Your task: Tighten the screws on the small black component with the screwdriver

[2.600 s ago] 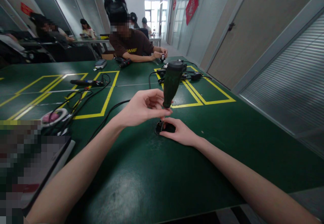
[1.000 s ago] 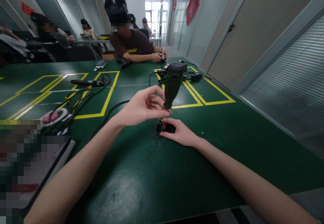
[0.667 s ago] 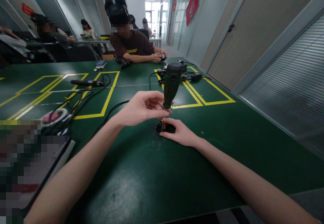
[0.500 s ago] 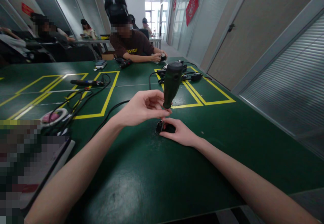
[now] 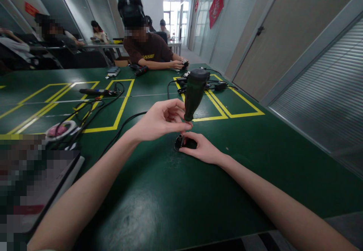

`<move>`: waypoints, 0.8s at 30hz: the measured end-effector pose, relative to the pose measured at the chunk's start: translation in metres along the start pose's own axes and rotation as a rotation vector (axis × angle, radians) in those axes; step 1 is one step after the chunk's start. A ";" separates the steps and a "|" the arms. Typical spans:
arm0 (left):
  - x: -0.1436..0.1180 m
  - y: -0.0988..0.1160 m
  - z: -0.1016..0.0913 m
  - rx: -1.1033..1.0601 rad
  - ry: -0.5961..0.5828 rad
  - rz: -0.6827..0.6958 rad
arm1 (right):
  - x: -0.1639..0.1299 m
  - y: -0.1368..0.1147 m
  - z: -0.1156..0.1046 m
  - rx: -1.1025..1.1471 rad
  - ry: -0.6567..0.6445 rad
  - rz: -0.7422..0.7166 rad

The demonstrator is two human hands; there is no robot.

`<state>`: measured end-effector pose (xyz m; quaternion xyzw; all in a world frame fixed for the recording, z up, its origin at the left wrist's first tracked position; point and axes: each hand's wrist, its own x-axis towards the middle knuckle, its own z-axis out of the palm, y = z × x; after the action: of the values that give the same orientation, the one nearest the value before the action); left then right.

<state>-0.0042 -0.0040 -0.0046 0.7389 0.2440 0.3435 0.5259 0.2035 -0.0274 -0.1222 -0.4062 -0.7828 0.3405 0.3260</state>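
A screwdriver with a thick dark handle (image 5: 195, 95) stands handle-up and leans a little to the right. The fingers of my left hand (image 5: 163, 116) pinch it just below the handle; its tip is hidden by my hands. Beneath it, my right hand (image 5: 203, 148) grips a small black part (image 5: 190, 143) against the green table (image 5: 159, 190), thumb on the near side and fingers on the far side. A round dark end with a small metal post (image 5: 179, 142) shows at the left of that part.
Black cables and adapters (image 5: 219, 86) lie beyond my hands. Left are an electric screwdriver (image 5: 98, 92) with its cord, a roll of tape (image 5: 68, 130) and a blurred tablet-like device (image 5: 53, 190). Across the table a person (image 5: 150, 48) handles a small object.
The screwdriver handle has tipped slightly to the right. My hands keep nearly the same place and grip. The person across has shifted their hands a little.
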 end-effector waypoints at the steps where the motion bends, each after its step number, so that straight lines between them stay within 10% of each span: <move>1: 0.000 0.000 0.000 0.007 -0.006 -0.010 | 0.000 0.000 0.000 0.001 0.000 0.000; 24: 0.001 -0.002 0.000 0.080 -0.040 -0.026 | 0.000 -0.001 0.000 0.006 -0.005 0.009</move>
<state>-0.0031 -0.0023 -0.0065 0.7629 0.2563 0.3117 0.5051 0.2036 -0.0279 -0.1216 -0.4081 -0.7806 0.3454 0.3239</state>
